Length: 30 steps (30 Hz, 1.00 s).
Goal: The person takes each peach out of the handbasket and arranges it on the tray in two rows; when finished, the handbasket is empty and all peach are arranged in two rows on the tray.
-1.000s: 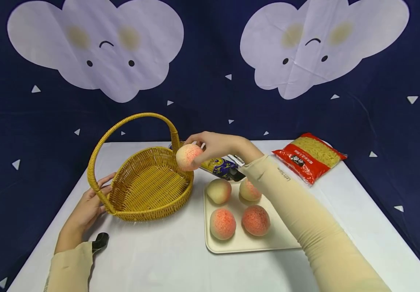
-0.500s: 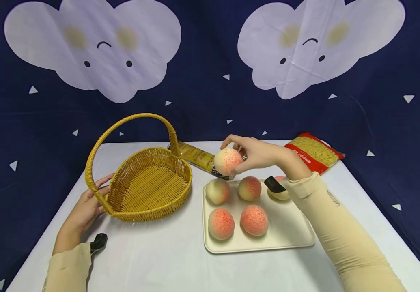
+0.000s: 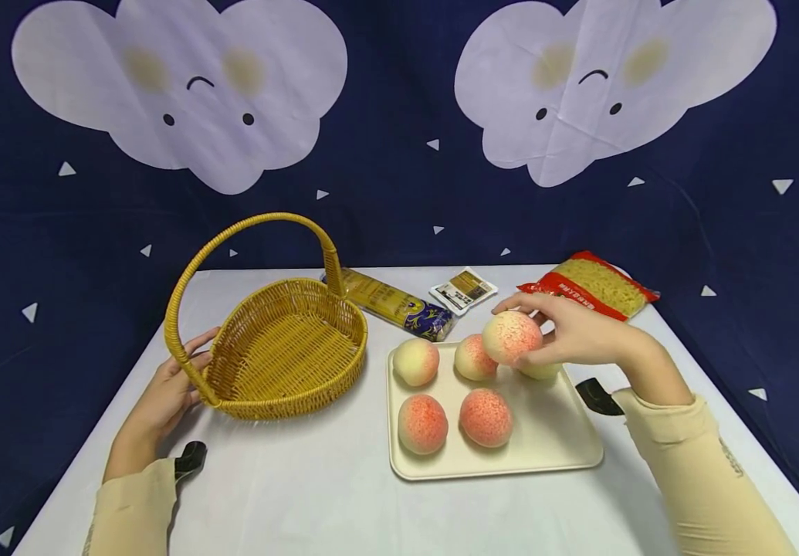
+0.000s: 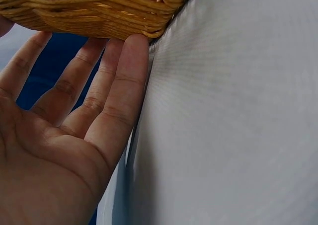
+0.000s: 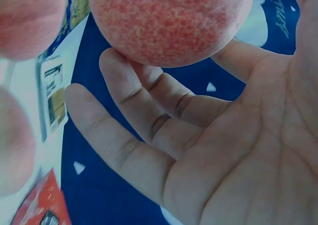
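My right hand (image 3: 569,332) holds a pink and cream peach (image 3: 510,337) between fingers and thumb, over the back right of a cream tray (image 3: 552,448). In the right wrist view the fingertips meet the underside of this peach (image 5: 169,26). Several other peaches sit on the tray, among them a front left peach (image 3: 423,425) and a front middle peach (image 3: 485,418); one at the back right is mostly hidden behind the held peach. My left hand (image 3: 163,398) rests its extended fingers against the outer side of a yellow wicker basket (image 3: 295,340), which stands upright with nothing inside.
Behind the tray lie a long yellow and blue packet (image 3: 395,303) and a small white packet with a dark label (image 3: 464,290). A red bag of pasta (image 3: 597,286) lies at the back right. The basket's tall handle (image 3: 260,220) arches over it.
My right hand has carried the peach rightward, from beside the basket's rim to over the tray's back right. The left hand and the basket have stayed in place.
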Each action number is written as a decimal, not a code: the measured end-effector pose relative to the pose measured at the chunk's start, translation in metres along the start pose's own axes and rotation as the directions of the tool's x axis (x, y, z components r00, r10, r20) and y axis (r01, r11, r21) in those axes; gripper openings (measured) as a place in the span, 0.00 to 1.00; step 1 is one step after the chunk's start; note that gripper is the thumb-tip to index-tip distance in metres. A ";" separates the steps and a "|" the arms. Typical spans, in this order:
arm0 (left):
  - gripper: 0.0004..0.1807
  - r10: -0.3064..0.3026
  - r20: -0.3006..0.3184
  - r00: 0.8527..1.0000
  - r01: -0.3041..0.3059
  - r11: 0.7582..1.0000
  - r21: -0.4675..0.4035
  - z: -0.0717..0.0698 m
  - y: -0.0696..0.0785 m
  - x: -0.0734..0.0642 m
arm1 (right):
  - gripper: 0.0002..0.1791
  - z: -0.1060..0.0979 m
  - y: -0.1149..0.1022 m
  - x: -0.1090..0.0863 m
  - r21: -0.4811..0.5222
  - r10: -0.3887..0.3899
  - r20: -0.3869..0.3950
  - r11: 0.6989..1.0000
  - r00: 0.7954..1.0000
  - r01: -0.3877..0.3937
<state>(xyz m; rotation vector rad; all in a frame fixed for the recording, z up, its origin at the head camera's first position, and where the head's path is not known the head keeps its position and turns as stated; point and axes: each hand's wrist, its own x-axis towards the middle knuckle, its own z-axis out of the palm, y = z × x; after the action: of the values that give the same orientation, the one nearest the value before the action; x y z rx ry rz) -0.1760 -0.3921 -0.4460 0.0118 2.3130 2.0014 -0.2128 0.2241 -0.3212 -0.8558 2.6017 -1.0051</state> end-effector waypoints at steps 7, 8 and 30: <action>0.31 0.004 0.002 1.000 -0.004 1.000 -0.014 0.001 0.001 0.000 | 0.35 0.005 0.017 -0.038 0.002 0.051 -0.045 0.999 0.998 -0.051; 0.31 0.005 0.001 1.000 -0.005 1.000 -0.012 0.001 0.001 0.000 | 0.36 0.006 0.019 -0.043 -0.003 0.059 -0.050 0.998 0.997 -0.059; 0.30 0.015 0.007 1.000 -0.015 0.999 -0.041 -0.001 -0.003 0.001 | 0.39 0.039 0.068 -0.094 0.006 0.130 -0.097 0.992 0.987 -0.130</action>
<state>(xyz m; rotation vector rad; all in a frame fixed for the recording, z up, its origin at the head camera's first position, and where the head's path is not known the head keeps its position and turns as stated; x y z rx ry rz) -0.1767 -0.3933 -0.4490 0.0338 2.2746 2.0518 -0.1519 0.2989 -0.3954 -0.6431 2.6978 -1.0342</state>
